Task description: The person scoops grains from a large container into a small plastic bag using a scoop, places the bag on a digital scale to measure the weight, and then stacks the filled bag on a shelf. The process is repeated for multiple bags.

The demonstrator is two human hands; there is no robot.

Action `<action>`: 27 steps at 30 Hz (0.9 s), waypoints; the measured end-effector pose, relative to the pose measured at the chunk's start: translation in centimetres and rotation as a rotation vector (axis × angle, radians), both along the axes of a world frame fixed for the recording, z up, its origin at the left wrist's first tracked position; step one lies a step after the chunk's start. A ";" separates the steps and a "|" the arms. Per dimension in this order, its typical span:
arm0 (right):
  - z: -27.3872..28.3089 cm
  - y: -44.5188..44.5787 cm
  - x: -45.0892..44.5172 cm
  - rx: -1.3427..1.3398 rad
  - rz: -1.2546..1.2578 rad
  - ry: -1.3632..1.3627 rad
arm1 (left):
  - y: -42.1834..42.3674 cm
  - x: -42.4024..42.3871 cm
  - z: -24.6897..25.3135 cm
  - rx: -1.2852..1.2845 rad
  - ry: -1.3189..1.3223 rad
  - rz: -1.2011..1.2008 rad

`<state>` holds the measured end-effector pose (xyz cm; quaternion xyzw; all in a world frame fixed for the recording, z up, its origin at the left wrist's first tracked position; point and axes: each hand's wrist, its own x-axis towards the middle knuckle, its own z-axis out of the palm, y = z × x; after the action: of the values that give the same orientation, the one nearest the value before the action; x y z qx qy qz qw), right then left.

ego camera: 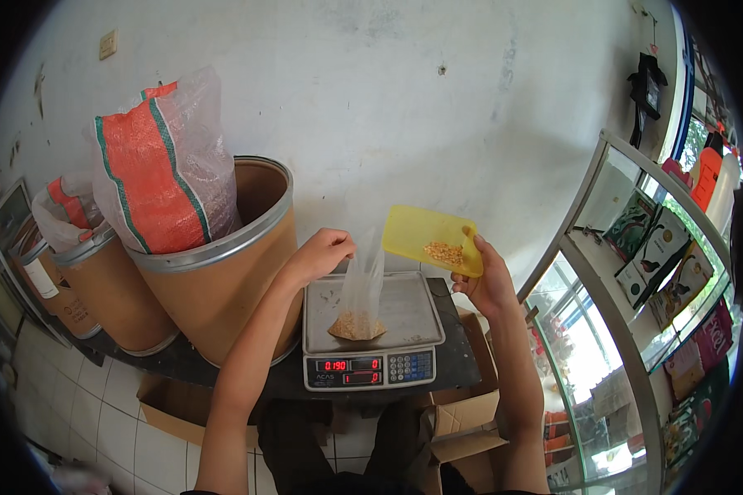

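My left hand (325, 252) pinches the top edge of a clear plastic bag (364, 288). Yellowish grain, perhaps cracked corn, (356, 326) fills the bag's bottom, which rests on the steel pan of a digital scale (408, 309). Red digits glow on the scale's display (348, 371). To the right of the bag's mouth, my right hand (489, 278) grips a yellow plastic scoop (408, 232) by its right end. A small heap of the same-looking grain (444, 252) lies inside the scoop, near that hand.
A large fibre drum (223, 297) with an orange-striped woven sack (155, 173) stands left of the scale; smaller drums (108, 291) sit beyond. At right rises a glass display case (594, 260) with packets. Cardboard boxes (464, 411) are below the dark table (458, 334).
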<state>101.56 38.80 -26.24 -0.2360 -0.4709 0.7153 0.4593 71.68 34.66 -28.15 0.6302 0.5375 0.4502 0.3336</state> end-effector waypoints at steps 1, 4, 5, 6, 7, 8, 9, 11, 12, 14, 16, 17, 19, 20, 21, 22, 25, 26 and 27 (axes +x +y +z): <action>0.0 0.0 -0.1 0.002 0.003 -0.015 | -0.2 0.0 0.2 -0.013 -0.010 0.001; -0.1 0.4 -0.3 0.014 0.011 -0.059 | 0.0 -0.3 -0.3 -0.023 -0.040 0.000; -0.1 0.6 -0.4 0.020 0.010 -0.070 | -0.1 -0.4 -0.4 -0.025 -0.035 -0.001; 0.0 0.7 -0.5 0.028 0.010 -0.085 | -0.1 -0.4 -0.4 -0.025 -0.033 -0.002; 0.3 0.7 -0.5 0.033 0.009 -0.101 | -0.1 -0.4 -0.4 -0.025 -0.032 -0.003; 0.6 0.7 -0.5 0.038 0.008 -0.118 | -0.2 -0.3 -0.4 -0.023 -0.037 -0.012; 0.9 0.6 -0.6 0.045 0.010 -0.134 | -0.3 -0.2 -0.3 -0.019 -0.043 -0.017; 1.5 0.6 -0.6 0.060 0.010 -0.191 | -0.5 -0.1 -0.3 -0.017 -0.050 -0.017; 1.7 0.6 -0.7 0.066 0.010 -0.220 | -0.5 -0.1 -0.5 -0.021 -0.053 -0.011; 2.6 0.3 -1.1 0.081 0.005 -0.262 | -0.5 -0.1 -0.3 -0.018 -0.053 -0.005; 3.1 -0.1 -1.3 0.091 0.002 -0.297 | -0.7 0.0 -0.1 -0.015 -0.044 -0.006; 3.4 -0.2 -1.5 0.098 0.004 -0.312 | -0.9 0.0 0.0 -0.010 -0.043 -0.011; 3.6 -0.2 -1.8 0.110 -0.001 -0.337 | -1.0 0.0 0.0 -0.010 -0.036 -0.022; 3.8 -0.2 -2.0 0.119 -0.007 -0.348 | -1.0 -0.1 0.0 -0.006 -0.022 -0.010; 3.9 -0.2 -2.0 0.125 -0.014 -0.365 | -0.9 -0.2 -0.1 -0.004 -0.014 -0.001; 3.9 -0.1 -2.0 0.131 -0.013 -0.372 | -0.8 -0.2 -0.2 -0.003 -0.006 0.008; 3.8 0.3 -2.1 0.148 -0.014 -0.394 | -1.0 0.1 -0.1 -0.011 -0.024 -0.004; 3.7 0.3 -2.2 0.148 -0.020 -0.403 | -1.0 0.1 -0.3 -0.017 -0.029 -0.007; 3.9 0.2 -2.2 0.153 -0.026 -0.412 | -1.0 0.2 -0.2 -0.018 -0.032 -0.008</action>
<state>99.32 39.04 -22.32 -0.3477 -0.6045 0.6082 0.3792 71.83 33.61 -28.34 0.6220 0.5336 0.4540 0.3497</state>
